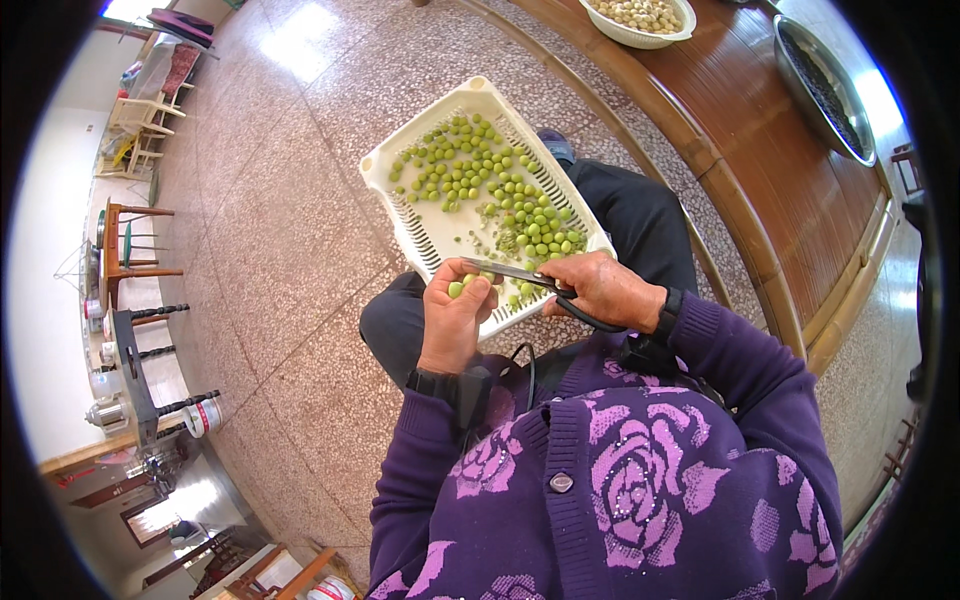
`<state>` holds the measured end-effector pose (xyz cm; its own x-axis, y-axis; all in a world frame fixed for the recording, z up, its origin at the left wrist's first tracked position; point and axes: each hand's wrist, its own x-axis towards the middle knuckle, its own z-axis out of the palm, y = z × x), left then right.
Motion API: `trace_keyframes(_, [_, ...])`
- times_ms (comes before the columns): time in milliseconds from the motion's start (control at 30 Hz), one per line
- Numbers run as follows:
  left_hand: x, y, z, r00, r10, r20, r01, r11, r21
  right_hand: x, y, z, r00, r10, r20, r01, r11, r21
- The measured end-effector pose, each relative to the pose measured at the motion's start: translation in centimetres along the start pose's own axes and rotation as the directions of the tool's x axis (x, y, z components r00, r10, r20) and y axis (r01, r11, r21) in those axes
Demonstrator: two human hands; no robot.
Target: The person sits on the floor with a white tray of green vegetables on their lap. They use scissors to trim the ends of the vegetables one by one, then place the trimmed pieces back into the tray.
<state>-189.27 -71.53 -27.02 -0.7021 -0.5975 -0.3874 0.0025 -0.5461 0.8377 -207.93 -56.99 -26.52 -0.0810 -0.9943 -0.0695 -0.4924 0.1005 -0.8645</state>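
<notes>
Several round green fruits [456, 289] are pinched in my left hand [459, 315], at the near edge of a white plastic basket. My right hand [606, 289] grips black-handled scissors [551, 283], whose blades reach leftward to the fingers of my left hand. Whether the blades touch a fruit is hard to tell. The slotted white basket [424, 124] rests across my lap. Many loose green fruits [469, 165] lie spread in its far and right parts. Small green trimmings [507, 241] are scattered on the basket floor, nearer to me.
To my right stands a bamboo-edged table [720, 97]. On it are a white bowl of pale round pieces [637, 16] and a metal basin [821, 90] with dark contents. A wooden stool [112, 247] and a dark bench [135, 375] stand along the left wall. Speckled floor [300, 225] lies between.
</notes>
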Motion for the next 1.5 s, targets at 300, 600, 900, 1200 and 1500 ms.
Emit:
trace_keyframes(300, [-0.2, -0.2, -0.5, 0.996, -0.084, 0.025, 0.088, 0.971, -0.221, 0.1, 0.8, 0.5, 0.994, 0.078, -0.082, -0.068, 0.992, 0.108])
trace_keyframes(600, [0.6, -2.0, -2.2, 0.985, -0.164, 0.049, 0.170, 0.956, -0.239, -0.1, 1.3, 0.9, 0.993, 0.092, -0.074, -0.089, 0.995, 0.039])
trace_keyframes(900, [0.5, -1.8, -1.9, 0.982, -0.189, 0.029, 0.189, 0.931, -0.314, 0.0, 1.2, 1.2, 0.996, 0.078, -0.049, -0.076, 0.997, 0.031])
trace_keyframes(1200, [0.7, -1.5, -1.7, 0.973, -0.230, -0.010, 0.211, 0.907, -0.365, 0.0, 1.3, 1.2, 0.995, 0.072, -0.071, -0.071, 0.997, 0.019])
trace_keyframes(1500, [0.7, -2.7, -1.8, 0.990, -0.135, 0.048, 0.143, 0.902, -0.407, 0.9, 0.7, 1.1, 0.993, -0.079, -0.086, 0.059, 0.974, -0.221])
